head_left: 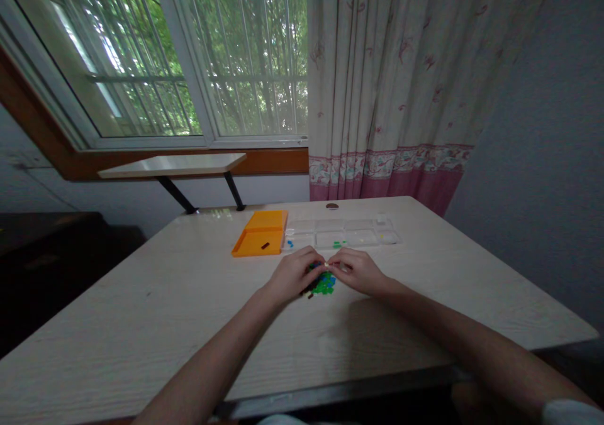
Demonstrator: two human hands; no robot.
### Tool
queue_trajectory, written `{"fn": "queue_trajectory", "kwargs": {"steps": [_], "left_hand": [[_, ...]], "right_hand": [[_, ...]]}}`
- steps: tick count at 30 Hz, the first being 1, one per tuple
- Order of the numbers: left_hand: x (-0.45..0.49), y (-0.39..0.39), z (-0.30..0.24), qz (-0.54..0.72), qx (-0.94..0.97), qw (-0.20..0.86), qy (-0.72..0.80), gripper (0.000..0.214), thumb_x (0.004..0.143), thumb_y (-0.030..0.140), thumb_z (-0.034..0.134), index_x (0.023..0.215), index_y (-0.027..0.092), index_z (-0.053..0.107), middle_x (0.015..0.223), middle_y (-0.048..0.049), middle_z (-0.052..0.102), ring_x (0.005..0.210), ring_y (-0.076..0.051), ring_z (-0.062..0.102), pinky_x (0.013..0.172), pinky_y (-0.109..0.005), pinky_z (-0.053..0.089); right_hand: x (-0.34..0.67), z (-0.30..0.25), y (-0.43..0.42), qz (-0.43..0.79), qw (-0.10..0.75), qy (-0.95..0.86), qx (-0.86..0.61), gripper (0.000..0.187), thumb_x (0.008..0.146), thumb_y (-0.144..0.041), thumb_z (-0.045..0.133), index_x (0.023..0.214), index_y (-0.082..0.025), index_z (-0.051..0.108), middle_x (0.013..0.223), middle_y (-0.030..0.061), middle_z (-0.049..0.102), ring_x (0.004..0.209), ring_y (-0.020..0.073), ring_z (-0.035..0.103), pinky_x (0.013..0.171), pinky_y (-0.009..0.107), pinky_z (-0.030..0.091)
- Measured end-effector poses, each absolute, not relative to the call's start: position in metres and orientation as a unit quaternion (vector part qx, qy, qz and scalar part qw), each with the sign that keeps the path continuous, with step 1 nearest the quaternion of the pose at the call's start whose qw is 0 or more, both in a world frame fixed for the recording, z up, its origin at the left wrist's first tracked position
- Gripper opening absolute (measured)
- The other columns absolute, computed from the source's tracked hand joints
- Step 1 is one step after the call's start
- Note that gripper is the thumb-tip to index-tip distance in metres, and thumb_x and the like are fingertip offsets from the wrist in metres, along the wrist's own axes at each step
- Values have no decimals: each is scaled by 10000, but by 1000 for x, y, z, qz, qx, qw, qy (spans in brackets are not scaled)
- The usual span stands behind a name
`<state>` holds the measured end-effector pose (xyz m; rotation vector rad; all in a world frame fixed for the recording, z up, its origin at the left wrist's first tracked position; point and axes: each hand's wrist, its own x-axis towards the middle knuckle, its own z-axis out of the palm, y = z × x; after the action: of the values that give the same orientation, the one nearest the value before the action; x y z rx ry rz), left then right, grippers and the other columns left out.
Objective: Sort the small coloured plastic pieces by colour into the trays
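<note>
My left hand (296, 275) and my right hand (357, 270) meet over the middle of the table, fingers pinched together. Between their fingertips is a small pale piece (326, 264), too small to name more exactly. Just below the hands lies a heap of small green and blue plastic pieces (324, 283), partly hidden by my left hand. A few dark brown and cream pieces (309, 296) lie at the heap's near left edge.
An open orange plastic box (258, 220) holds one dark brown piece (265, 246). Right of it sits a clear compartment case (330, 239), with several blue and green pieces inside. A small raised shelf (179, 164) stands at the table's back left, below the window.
</note>
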<state>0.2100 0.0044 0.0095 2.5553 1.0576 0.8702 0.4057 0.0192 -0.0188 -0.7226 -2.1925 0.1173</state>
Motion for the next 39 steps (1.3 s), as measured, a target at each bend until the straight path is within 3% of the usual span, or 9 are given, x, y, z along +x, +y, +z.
{"fn": "queue_trajectory", "kwargs": {"steps": [26, 30, 34, 39], "left_hand": [[205, 8, 12, 298, 872, 125, 368, 227, 846, 330, 458, 912, 185, 620, 851, -40, 586, 796, -126, 539, 715, -217, 400], [184, 20, 22, 233, 868, 127, 419, 228, 838, 288, 436, 882, 185, 634, 846, -38, 607, 769, -128, 535, 681, -206, 385], [161, 31, 23, 111, 859, 163, 473, 209, 772, 294, 479, 781, 173, 649, 692, -18, 600, 609, -117, 505, 544, -194, 336], [155, 33, 14, 40, 855, 243, 456, 180, 673, 283, 561, 791, 167, 633, 614, 15, 565, 560, -102, 477, 499, -178, 303]], "right_hand": [[407, -15, 18, 17, 425, -861, -278, 105, 818, -242, 528, 816, -179, 611, 720, 26, 628, 665, 112, 572, 608, 212, 430], [417, 0, 20, -37, 486, -829, -273, 76, 807, -205, 541, 793, -182, 612, 712, 26, 642, 628, 105, 569, 591, 214, 440], [433, 12, 25, -102, 555, -776, -281, 35, 777, -179, 579, 784, -192, 611, 673, 16, 636, 556, 101, 536, 532, 218, 434], [440, 14, 28, -109, 572, -758, -294, 45, 760, -172, 600, 793, -199, 614, 670, 7, 629, 502, 89, 491, 491, 220, 418]]}}
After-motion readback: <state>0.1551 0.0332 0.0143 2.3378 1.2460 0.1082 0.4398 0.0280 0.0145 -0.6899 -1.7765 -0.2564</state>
